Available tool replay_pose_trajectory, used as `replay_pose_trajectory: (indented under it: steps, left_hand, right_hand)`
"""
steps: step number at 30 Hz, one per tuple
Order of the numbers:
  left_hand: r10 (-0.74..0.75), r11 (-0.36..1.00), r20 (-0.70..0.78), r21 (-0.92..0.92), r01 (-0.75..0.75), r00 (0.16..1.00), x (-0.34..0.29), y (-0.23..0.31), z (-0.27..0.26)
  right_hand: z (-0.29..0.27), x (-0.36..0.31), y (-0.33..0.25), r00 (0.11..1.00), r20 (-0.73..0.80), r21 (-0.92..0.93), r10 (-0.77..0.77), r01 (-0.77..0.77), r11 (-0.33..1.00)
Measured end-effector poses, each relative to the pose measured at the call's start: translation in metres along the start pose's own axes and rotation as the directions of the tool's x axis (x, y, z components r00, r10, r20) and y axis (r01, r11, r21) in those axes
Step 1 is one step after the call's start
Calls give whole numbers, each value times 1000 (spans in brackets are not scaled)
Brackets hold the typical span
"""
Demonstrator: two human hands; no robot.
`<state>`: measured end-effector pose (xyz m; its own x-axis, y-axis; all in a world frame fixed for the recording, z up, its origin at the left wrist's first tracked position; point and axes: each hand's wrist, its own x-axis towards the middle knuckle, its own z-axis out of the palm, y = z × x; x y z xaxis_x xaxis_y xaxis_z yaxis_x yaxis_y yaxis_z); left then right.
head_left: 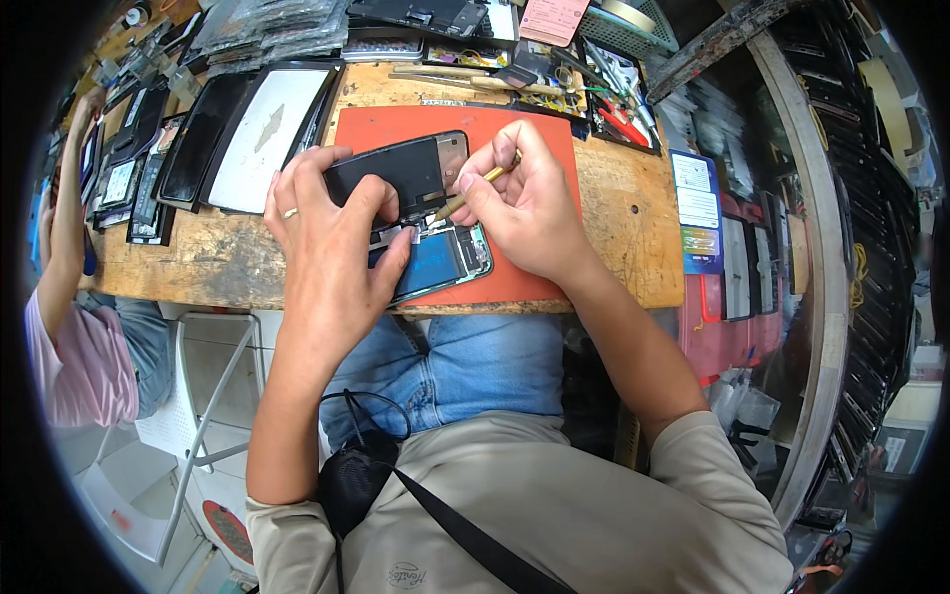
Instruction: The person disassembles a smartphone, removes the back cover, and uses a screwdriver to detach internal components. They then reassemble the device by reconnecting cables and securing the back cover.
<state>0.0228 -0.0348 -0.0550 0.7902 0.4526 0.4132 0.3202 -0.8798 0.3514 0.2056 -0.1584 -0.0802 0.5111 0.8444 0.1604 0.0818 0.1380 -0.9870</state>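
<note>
An opened phone lies on an orange mat [539, 238]. Its dark screen panel [386, 176] is tilted up on the far side, while the phone body [427, 263] with a blue battery sits nearer me. My left hand [332, 223] is curled around the left side of both parts, fingers on the screen panel and thumb over the body. In my right hand [515, 198] is a thin brass-coloured pen-like tool [454, 206], pinched between thumb and fingers. Its tip meets the small parts at the body's far edge, between panel and battery. My left fingers hide the phone's left end.
Phone screens [259, 139] and trays of parts line the table's left. Along the back lie brushes [465, 77] and a tray of hand tools [618, 114]. A wooden post [821, 257] stands right. At far left another person's arm [67, 213] reaches over the table.
</note>
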Motion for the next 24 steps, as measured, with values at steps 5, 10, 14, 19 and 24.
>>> replay_pose_trajectory:
  steps: [5,10,14,19,24]
  left_hand:
    - [11,1000,5,19,-11,1000,-1,1,0]
    - [3,1000,12,18,-3,1000,-1,1,0]
    - [1,1000,14,29,-1,1000,-1,1,0]
    - [-1,999,13,35,0,1000,-2,1,0]
    - [-4,1000,9,18,4,1000,-2,1,0]
  right_hand:
    - [-2,-1,4,1000,6,36,-12,12,999]
    - [1,-4,2,1000,-21,26,-2,2,1000]
    - [-1,-3,5,1000,-5,33,-23,23,999]
    - [0,-3,5,1000,-17,39,-25,26,999]
    - [-3,-2,5,1000,-23,122,-16,19,992]
